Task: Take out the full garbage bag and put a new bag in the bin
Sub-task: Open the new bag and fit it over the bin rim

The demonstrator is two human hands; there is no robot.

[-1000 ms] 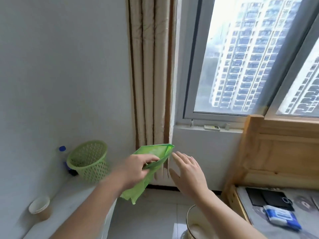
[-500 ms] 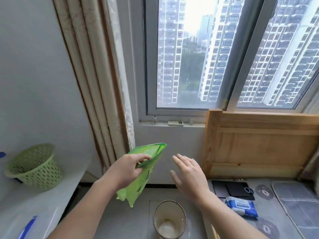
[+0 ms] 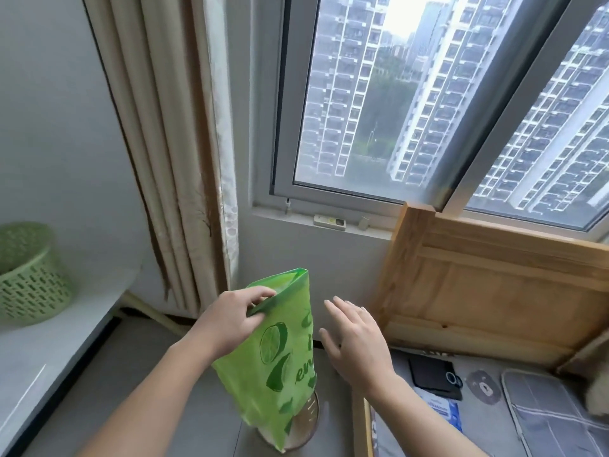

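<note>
One green bag [image 3: 280, 354], printed with lime shapes, hangs with its long axis near upright, mouth up and lower end drooping over the bin [image 3: 304, 427] on the floor. What the bin holds is hidden. The left hand [image 3: 230, 319] pinches the bag's top edge; the right hand [image 3: 354, 344] is spread open beside it, holding nothing. A green basket [image 3: 31, 278] stands on the white counter [image 3: 49, 351].

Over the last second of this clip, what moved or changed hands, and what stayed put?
The green printed plastic bag now hangs upright, its lower end over the round clear bin on the floor. The view swung right, sliding the green perforated basket to the frame edge. Unchanged: left hand grips the bag's mouth; right hand stays open beside it.
</note>
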